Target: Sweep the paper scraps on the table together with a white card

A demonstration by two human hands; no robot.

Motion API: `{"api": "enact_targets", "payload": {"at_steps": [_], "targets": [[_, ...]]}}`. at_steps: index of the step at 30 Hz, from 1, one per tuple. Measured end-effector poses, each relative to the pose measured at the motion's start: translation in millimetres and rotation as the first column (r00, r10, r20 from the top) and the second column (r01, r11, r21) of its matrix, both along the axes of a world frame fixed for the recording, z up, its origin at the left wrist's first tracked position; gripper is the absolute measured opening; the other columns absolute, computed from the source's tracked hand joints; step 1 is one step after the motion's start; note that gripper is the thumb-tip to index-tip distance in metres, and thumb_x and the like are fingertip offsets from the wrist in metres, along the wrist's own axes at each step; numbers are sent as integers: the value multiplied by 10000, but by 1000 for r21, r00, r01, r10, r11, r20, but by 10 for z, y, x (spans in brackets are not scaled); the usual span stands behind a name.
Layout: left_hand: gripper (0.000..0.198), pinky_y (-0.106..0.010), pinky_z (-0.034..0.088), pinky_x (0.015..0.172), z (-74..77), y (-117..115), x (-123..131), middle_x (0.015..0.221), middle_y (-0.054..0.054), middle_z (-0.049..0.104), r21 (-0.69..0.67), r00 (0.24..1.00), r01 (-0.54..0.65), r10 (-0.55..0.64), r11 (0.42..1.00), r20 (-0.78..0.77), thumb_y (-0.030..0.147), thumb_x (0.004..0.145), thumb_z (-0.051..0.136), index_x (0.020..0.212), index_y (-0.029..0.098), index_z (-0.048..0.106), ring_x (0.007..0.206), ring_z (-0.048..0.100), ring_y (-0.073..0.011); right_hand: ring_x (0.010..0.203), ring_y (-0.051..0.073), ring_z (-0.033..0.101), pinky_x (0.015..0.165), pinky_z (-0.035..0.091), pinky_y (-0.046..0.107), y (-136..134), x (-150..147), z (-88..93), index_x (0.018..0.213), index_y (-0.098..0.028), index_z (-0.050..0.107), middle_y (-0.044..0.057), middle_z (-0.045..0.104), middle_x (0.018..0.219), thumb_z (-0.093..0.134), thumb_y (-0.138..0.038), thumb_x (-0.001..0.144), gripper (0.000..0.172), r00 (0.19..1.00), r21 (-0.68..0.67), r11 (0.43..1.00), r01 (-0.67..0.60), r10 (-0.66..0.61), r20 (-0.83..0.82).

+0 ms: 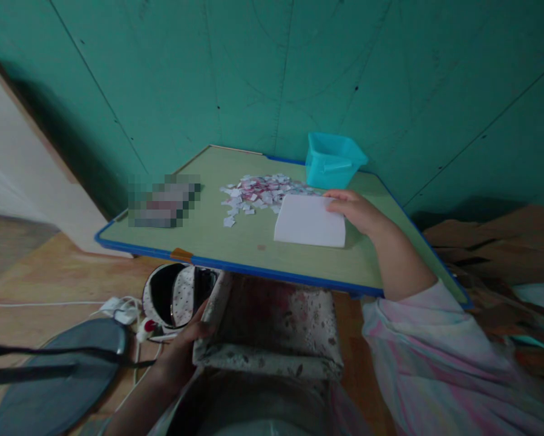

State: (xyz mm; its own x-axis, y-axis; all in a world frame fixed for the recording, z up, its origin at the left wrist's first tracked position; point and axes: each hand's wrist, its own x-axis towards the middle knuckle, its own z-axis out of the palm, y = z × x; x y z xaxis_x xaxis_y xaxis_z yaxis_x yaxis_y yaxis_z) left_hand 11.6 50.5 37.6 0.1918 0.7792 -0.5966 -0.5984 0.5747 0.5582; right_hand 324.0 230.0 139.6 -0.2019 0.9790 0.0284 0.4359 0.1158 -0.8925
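Head view: the right hand point(356, 209) grips a white slab point(308, 221) by its upper right corner; whether the slab rests flat or is slightly raised cannot be determined. It is positioned over the green tabletop point(217, 245), directly in front of a heap of small paper pieces point(260, 192), several lying loose toward the left. Behind the slab, near the rear edge, stands a turquoise bin point(333, 163), upright. The left hand point(187, 348) is closed on the left side of a floral fabric bin point(272, 362), held below the table's near edge, opening upward; some fingers are hidden. A pixelated item point(165, 206) lies at the tabletop's left end.
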Motion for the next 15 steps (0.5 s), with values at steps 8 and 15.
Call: {"api": "enact_targets", "payload": {"at_steps": [8, 15], "targets": [[635, -361, 473, 755, -58, 14, -28, 873, -23, 742, 81, 997, 57, -52, 995, -63, 101, 637, 515, 1252, 254, 468, 848, 656, -271, 578, 105, 476, 550, 333, 224, -47, -40, 38, 767, -167, 597, -21, 574, 680, 572, -227, 564, 213, 998, -48, 998, -50, 49, -27], [638, -377, 479, 746, 25, 8, 15, 854, -27, 745, 66, 996, 47, -42, 997, -83, 110, 617, 540, 1237, 247, 488, 840, 657, -289, 617, 113, 493, 572, 339, 227, -6, -38, 12, 813, -173, 594, -13, 585, 734, 563, -227, 592, 229, 998, -17, 998, -59, 58, -24]]}}
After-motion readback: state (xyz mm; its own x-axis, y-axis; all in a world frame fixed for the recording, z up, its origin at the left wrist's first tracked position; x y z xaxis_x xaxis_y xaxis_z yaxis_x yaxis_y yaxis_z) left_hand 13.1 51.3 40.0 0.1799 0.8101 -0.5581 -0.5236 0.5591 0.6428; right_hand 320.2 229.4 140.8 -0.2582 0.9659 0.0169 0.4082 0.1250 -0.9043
